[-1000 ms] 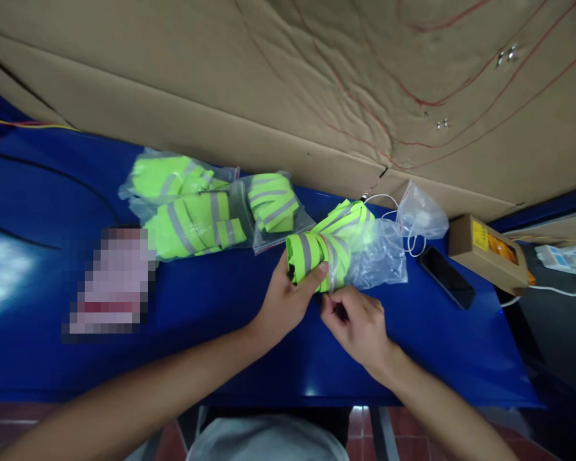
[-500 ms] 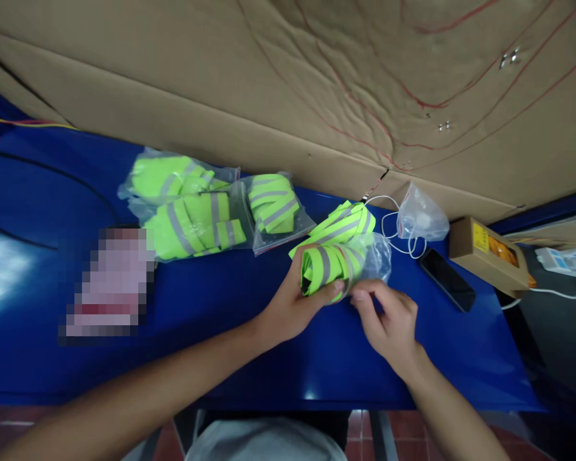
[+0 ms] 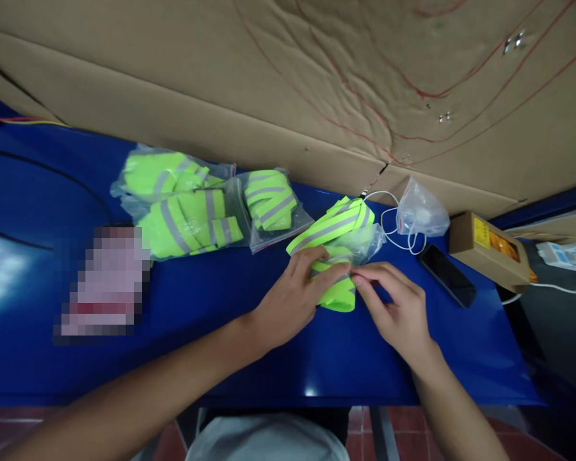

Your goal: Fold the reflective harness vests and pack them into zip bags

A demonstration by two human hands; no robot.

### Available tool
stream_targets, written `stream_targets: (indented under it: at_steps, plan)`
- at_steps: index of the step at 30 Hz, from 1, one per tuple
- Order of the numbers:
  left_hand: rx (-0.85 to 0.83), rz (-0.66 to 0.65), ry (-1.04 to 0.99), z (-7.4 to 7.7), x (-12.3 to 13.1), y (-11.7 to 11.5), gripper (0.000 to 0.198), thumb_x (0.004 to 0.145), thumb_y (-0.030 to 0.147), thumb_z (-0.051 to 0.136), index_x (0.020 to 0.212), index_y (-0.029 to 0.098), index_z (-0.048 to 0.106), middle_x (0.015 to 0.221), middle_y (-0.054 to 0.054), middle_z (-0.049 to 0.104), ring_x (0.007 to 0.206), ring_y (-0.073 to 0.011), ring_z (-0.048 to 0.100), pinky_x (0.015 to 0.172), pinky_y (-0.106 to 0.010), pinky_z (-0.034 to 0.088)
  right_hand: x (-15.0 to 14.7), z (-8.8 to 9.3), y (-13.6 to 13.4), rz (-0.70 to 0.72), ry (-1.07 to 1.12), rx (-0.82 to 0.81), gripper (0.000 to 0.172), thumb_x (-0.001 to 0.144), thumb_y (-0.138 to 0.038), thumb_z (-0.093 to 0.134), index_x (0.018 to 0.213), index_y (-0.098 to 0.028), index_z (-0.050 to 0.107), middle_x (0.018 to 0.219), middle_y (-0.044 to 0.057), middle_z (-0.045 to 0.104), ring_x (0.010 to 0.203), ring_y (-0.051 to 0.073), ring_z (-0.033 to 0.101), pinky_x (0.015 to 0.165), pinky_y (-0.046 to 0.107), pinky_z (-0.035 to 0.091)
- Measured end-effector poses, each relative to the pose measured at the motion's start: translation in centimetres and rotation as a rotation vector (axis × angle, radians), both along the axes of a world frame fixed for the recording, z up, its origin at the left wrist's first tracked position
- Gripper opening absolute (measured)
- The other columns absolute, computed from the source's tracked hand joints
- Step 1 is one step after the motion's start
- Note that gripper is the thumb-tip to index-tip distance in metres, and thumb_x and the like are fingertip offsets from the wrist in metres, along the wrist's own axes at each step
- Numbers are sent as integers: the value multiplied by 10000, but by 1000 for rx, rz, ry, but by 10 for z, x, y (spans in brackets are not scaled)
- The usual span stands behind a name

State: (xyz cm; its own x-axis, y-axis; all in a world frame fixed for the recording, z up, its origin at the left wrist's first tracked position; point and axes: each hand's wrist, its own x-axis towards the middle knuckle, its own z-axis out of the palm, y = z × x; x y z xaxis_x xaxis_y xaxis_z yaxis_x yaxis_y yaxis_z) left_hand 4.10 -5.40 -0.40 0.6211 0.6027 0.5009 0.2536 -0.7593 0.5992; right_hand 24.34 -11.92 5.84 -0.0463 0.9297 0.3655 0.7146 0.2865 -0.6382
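Note:
My left hand [image 3: 292,294] is wrapped round a rolled neon-yellow strap with grey stripes [image 3: 338,298], fingers and thumb over its upper part. At the strap's right side my right hand [image 3: 398,307] is pinched, its thumb and fingertips close to my left thumb; what they hold is too small to make out. A clear plastic bag [image 3: 367,246] lies partly over the strap, behind my hands. Just beyond is another loose yellow striped strap [image 3: 336,224]. Further left lie clear bags with folded yellow straps [image 3: 187,221] and one smaller bagged bundle [image 3: 271,198].
To the right are a black phone [image 3: 447,275], a cardboard box with a window [image 3: 489,250], and a clear bag with a white cable [image 3: 422,208]. A blurred-out item [image 3: 105,282] lies left on the blue table [image 3: 196,358]. Brown board with red wires stands behind.
The rolled strap has turned in my left hand and its open end no longer faces left. My left fingers now lie over it, and my right hand has moved slightly up.

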Motion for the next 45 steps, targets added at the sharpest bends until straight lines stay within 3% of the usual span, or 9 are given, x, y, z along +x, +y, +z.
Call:
stream_targets:
  at_steps: [4, 9, 12, 16, 25, 32, 39, 43, 45]
  plan:
    - [192, 57, 3, 0, 1, 1, 634, 772, -96, 459, 1333, 200, 492, 1355, -154, 477, 1285, -289, 551, 992, -449, 588, 5, -1, 1, 4, -74, -43, 86, 1021, -199, 636, 1081, -233, 687, 1001, 24, 754, 905, 160, 728, 804, 274, 556]
    - [270, 163, 21, 10, 0, 2, 470, 774, -64, 530, 1164, 196, 562, 1216, -111, 644, 1293, -305, 579, 1214, -625, 363, 12, 2, -2, 21, -218, -42, 86, 1051, -191, 576, 1122, -217, 618, 1035, 37, 711, 946, 157, 703, 841, 277, 522]
    - [324, 212, 55, 12, 1, 0, 379, 821, -3, 602, 1118, 231, 629, 1208, -94, 667, 1209, -291, 612, 1100, -531, 451, 17, 4, -2, 29, -224, -140, 60, 1052, -229, 587, 1102, -227, 621, 1021, 17, 710, 917, 147, 703, 820, 271, 511]
    - [403, 161, 38, 9, 4, -6, 226, 940, 97, 621, 1112, 235, 670, 1101, -63, 675, 1023, -204, 638, 874, -337, 475, 20, 5, 2, 50, -181, -154, 148, 1025, -274, 649, 1164, -222, 653, 1030, 29, 699, 947, 159, 690, 842, 277, 522]
    - [555, 58, 101, 20, 4, -18, 186, 937, 128, 706, 1097, 221, 689, 1041, 6, 755, 1053, -188, 647, 865, -377, 348, 14, -6, 3, 210, -325, -2, 265, 1020, -145, 616, 1272, -202, 677, 1179, 81, 722, 1082, 206, 681, 971, 355, 528]
    - [544, 54, 119, 26, 3, -23, 181, 962, 150, 667, 1128, 216, 697, 1026, -8, 773, 975, -173, 687, 817, -344, 381, 9, -11, 1, 213, -80, 26, 252, 979, -51, 633, 1181, -189, 696, 1090, 57, 716, 1011, 150, 694, 904, 274, 558]
    - [503, 164, -46, 23, 4, -19, 222, 948, 158, 722, 1129, 286, 722, 1040, 26, 763, 1104, -171, 657, 1068, -390, 356, 7, -2, -1, 234, 59, -21, 287, 977, -43, 631, 1194, -223, 685, 1078, 35, 696, 997, 135, 677, 878, 257, 548]
    - [351, 105, -122, 12, 7, -14, 101, 947, 225, 720, 1037, 268, 702, 1027, -23, 705, 1109, -207, 641, 939, -350, 497, 9, 3, 1, 291, 37, -50, 205, 1014, -108, 595, 1170, -220, 667, 1038, 34, 686, 962, 149, 654, 863, 292, 534]
    - [302, 77, -110, 9, 6, -9, 104, 961, 205, 684, 1054, 252, 687, 990, -30, 673, 1046, -202, 633, 852, -321, 522, 9, 5, 0, 334, -40, -79, 195, 1045, -280, 597, 1221, -205, 637, 1087, 63, 682, 1010, 189, 641, 905, 348, 530]
